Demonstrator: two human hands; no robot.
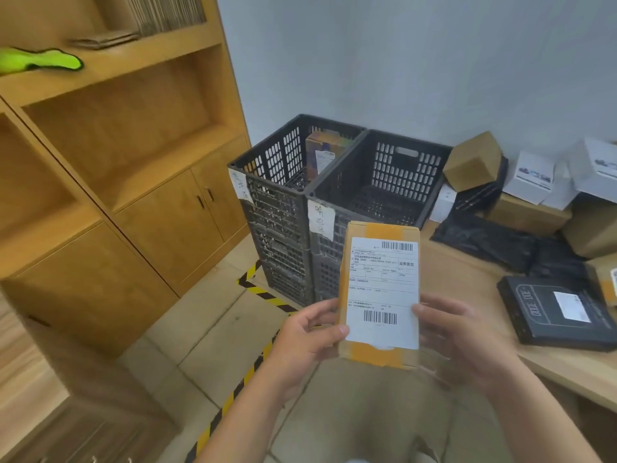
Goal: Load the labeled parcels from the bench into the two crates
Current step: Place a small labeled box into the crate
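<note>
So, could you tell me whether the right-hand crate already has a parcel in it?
No, the right-hand crate shows only its bare slotted floor, while the one parcel already loaded stands in the left-hand crate.

Parcel (pixel 380 292): white shipping label, two barcodes, printed Chinese text, "业务类型" at its right edge; the rest too small to read. Crates (pixel 290 208) (pixel 384 182): handwritten paper tags, illegible. Black box (pixel 561 312): label unreadable.

Both hands, left hand (pixel 309 335) at seven o'clock and right hand (pixel 457 339) at five, hold a labeled cardboard parcel (pixel 380 292) upright. Two black crates (pixel 337 195) stand at twelve; a bench (pixel 467 279) at three.
</note>
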